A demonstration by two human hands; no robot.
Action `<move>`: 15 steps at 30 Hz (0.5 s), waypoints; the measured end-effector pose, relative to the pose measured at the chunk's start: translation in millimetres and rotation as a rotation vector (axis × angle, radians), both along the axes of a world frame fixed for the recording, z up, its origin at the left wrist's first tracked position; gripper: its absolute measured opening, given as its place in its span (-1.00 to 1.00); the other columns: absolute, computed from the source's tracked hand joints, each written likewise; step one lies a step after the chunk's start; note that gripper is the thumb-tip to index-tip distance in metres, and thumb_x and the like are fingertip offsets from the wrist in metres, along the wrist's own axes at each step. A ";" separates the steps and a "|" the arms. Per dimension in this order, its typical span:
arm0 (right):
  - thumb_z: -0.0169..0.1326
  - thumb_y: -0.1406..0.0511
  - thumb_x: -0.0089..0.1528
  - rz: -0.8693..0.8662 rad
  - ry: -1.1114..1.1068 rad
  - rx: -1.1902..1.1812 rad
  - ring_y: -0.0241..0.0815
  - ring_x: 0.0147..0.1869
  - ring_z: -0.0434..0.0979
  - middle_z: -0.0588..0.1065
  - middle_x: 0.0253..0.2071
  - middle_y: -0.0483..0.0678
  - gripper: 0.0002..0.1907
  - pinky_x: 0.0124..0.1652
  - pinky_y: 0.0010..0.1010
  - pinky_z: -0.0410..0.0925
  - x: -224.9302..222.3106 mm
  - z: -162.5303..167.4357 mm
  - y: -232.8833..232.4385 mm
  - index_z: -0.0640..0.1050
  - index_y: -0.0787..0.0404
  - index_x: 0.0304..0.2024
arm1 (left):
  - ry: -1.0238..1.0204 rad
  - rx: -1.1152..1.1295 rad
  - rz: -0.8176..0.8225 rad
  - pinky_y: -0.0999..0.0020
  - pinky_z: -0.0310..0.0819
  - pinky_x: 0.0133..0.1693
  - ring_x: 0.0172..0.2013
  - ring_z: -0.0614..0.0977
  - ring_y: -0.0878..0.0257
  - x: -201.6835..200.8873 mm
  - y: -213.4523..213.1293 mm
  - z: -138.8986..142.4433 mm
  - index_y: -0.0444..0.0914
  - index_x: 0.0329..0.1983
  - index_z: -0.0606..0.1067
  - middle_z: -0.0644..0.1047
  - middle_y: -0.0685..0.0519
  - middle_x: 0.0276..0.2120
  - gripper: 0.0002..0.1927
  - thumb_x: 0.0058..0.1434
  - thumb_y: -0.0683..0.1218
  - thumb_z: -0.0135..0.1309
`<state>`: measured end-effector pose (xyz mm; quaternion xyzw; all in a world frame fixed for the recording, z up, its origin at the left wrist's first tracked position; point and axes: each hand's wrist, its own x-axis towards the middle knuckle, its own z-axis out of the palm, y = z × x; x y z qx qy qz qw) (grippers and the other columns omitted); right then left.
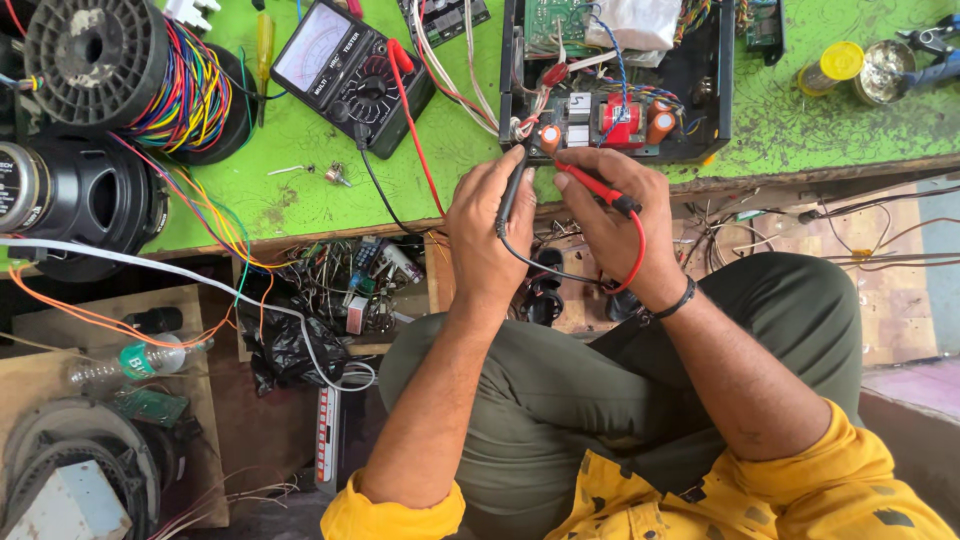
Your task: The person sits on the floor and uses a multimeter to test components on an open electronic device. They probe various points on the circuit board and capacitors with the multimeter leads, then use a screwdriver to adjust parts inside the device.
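Wire spool (pixel 95 60): black reel at the far left of the green bench (pixel 300 190), with a bundle of many-coloured wires hanging off its right side.
Speaker (pixel 85 195): black driver lying on its side just below the spool, at the bench's left edge.
Meter (pixel 350 65): black analogue multimeter lying tilted on the bench, dial face up; a red lead and a black lead run from it toward the hands.
Parts tray (pixel 350 280): open compartment under the bench edge, filled with small loose components and wires.
Left hand (pixel 490 240): fingers closed around the black probe (pixel 513 190), which points up toward the open chassis.
Right hand (pixel 615 215): grasps the red probe (pixel 590 183) between thumb and fingers; the probe tip points left and up, close to the black one; a dark band sits on the wrist.
Probe tips: both meet near an orange capacitor (pixel 550 137) at the lower edge of the circuit board; exact contact cannot be told.
Chassis (pixel 715 90): black open case on the bench, just above both hands, holding boards, a red-wound transformer (pixel 620 115) and coloured wiring.
Tins (pixel 860 68): a yellow-lidded one and an open round one on the bench at the far right, beside blue-handled pliers (pixel 935 55).
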<state>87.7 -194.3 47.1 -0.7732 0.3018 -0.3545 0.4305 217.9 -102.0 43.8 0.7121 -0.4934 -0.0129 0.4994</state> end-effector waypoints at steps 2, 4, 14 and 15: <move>0.19 0.34 0.31 0.006 -0.019 -0.004 -0.16 -0.12 0.69 0.64 -0.14 0.09 -0.76 -0.10 -0.41 0.47 0.0 -0.4 0.1 0.61 0.34 -0.01 | -0.009 0.018 0.000 0.10 0.50 -0.03 -0.12 0.62 -0.09 0.5 -1.1 1.4 -0.39 0.06 0.53 0.59 -0.16 -0.16 -0.76 0.36 -0.20 0.12; 0.19 0.34 0.31 0.009 -0.036 -0.009 -0.16 -0.10 0.69 0.64 -0.13 0.09 -0.77 -0.09 -0.41 0.47 0.0 -1.2 0.1 0.61 0.34 -0.01 | -0.017 0.021 -0.005 0.10 0.50 -0.02 -0.11 0.63 -0.09 0.8 -1.3 3.3 -0.40 0.06 0.53 0.59 -0.17 -0.15 -0.76 0.37 -0.20 0.12; 0.20 0.35 0.30 0.013 -0.012 -0.012 -0.08 -0.10 0.69 0.63 -0.13 0.09 -0.77 -0.10 -0.36 0.47 -1.8 -2.6 0.4 0.61 0.32 -0.02 | 0.036 0.061 -0.012 0.11 0.51 -0.05 -0.13 0.62 -0.10 1.7 -2.8 7.5 -0.40 0.05 0.53 0.58 -0.18 -0.16 -0.76 0.39 -0.17 0.09; 0.20 0.35 0.30 0.018 -0.013 0.004 -0.08 -0.12 0.69 0.62 -0.14 0.09 -0.77 -0.11 -0.36 0.47 -1.9 -2.3 0.5 0.60 0.32 -0.02 | 0.011 0.060 -0.007 0.10 0.51 -0.04 -0.12 0.62 -0.11 1.1 -2.9 7.1 -0.39 0.05 0.53 0.58 -0.18 -0.15 -0.76 0.39 -0.17 0.09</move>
